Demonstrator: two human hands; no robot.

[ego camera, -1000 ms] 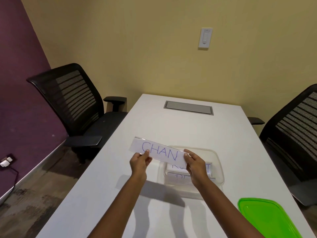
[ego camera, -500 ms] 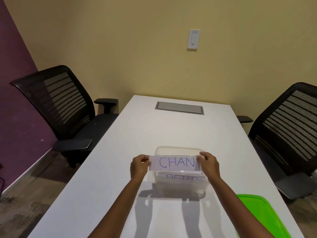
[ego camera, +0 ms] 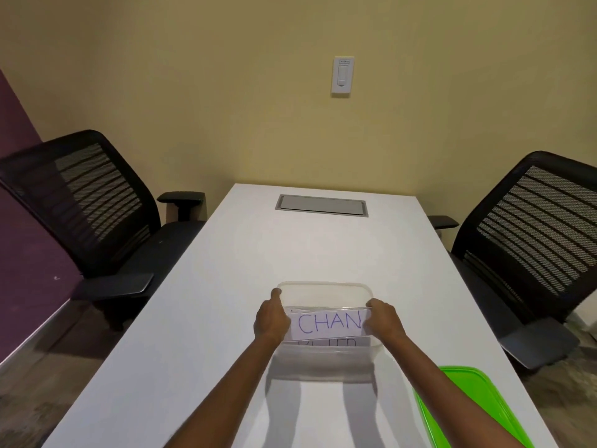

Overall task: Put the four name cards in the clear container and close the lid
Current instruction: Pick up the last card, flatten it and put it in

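Card "CHAN" [ego camera: 328, 322] lengthwise left-right over container [ego camera: 323, 291]; left hand [ego camera: 270, 320], right hand [ego camera: 384, 321] grip ends.

The clear container [ego camera: 324, 291] at lower centre looks like thin glossy plastic, see-through, with highlights along its rim. The name card [ego camera: 328, 323] in it is matt white paper. The lid [ego camera: 478, 412] at lower right is bright green plastic with a slight sheen. The table [ego camera: 226, 318] is smooth, matt white. Both chair backs [ego camera: 93, 189] are black mesh.
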